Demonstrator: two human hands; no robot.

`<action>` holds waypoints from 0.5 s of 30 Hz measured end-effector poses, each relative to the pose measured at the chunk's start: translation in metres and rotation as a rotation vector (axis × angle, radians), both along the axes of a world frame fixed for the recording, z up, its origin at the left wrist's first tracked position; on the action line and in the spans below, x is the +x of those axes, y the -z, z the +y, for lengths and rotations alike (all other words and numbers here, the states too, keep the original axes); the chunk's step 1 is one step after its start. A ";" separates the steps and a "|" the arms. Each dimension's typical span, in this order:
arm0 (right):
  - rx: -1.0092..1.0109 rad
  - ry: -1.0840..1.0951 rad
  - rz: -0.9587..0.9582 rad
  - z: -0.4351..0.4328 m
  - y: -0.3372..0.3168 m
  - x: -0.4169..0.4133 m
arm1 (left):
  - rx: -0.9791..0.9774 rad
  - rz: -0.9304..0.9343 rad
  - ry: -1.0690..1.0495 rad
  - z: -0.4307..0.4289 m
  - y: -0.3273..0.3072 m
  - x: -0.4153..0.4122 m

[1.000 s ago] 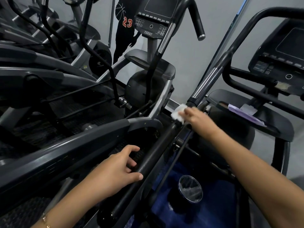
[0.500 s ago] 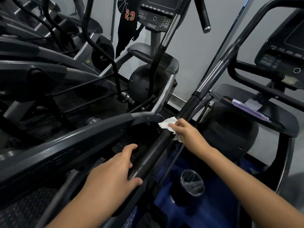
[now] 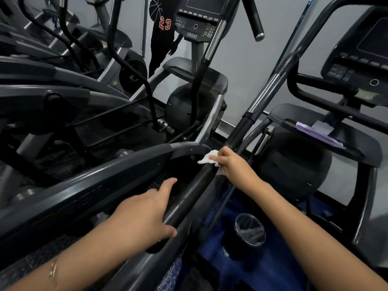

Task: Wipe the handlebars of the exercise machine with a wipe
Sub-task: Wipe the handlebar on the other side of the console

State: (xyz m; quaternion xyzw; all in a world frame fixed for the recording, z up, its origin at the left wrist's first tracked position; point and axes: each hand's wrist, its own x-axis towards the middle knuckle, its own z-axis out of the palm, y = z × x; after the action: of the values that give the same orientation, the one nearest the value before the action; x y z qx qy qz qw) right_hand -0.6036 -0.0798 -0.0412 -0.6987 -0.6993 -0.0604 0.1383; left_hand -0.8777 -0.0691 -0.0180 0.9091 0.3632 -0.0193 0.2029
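The handlebar (image 3: 190,196) runs on a long axis from 7 o'clock to 1 o'clock. The right hand (image 3: 233,166) pinches the wipe (image 3: 206,159) against the bar at mid-length. The left hand (image 3: 142,215) grips the bar toward 7 o'clock and appears to steady it. The upper length lies at 1 o'clock from the right hand, which is the nearer hand. Stroke along the axis.
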 end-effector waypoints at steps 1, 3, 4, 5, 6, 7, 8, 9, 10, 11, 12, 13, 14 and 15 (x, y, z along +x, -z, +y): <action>0.021 0.055 0.022 0.002 -0.002 0.000 | -0.025 0.012 0.000 0.003 0.000 0.001; -0.005 0.108 0.029 0.005 -0.003 -0.008 | -0.063 0.023 -0.004 0.008 -0.001 0.003; -0.012 0.149 0.025 0.002 -0.003 -0.014 | -0.078 0.027 -0.007 0.009 -0.002 0.004; -0.030 0.147 -0.012 -0.002 -0.004 -0.023 | -0.092 0.030 -0.012 0.009 -0.002 0.005; -0.043 0.122 -0.035 -0.009 -0.005 -0.033 | -0.103 0.029 -0.015 0.009 -0.003 0.006; -0.037 0.081 -0.047 -0.014 -0.003 -0.044 | -0.105 0.028 -0.018 0.010 -0.003 0.007; -0.049 0.058 -0.030 -0.021 -0.001 -0.057 | -0.099 0.028 -0.021 0.011 -0.003 0.008; -0.043 0.003 -0.008 -0.029 0.003 -0.070 | -0.095 0.029 -0.028 0.011 -0.002 0.009; -0.049 -0.041 0.004 -0.038 0.007 -0.083 | -0.096 0.030 -0.037 0.010 -0.003 0.009; -0.034 -0.079 0.035 -0.046 0.008 -0.096 | -0.096 0.034 -0.047 0.009 -0.003 0.010; -0.030 -0.082 0.077 -0.052 0.011 -0.103 | -0.091 0.043 -0.056 0.007 -0.005 0.010; -0.019 -0.073 0.104 -0.055 0.011 -0.106 | -0.087 0.058 -0.066 0.006 -0.006 0.011; 0.000 -0.030 0.142 -0.056 0.009 -0.108 | -0.093 0.068 -0.079 0.005 -0.008 0.013; -0.001 0.015 0.173 -0.055 0.007 -0.111 | -0.114 0.069 -0.099 0.005 -0.010 0.013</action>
State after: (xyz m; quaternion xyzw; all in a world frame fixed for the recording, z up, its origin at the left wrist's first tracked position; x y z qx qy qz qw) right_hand -0.7149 -0.1349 -0.0478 -0.7067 -0.6793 -0.0008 0.1976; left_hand -0.8645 -0.0644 -0.0084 0.8758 0.4129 -0.0611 0.2423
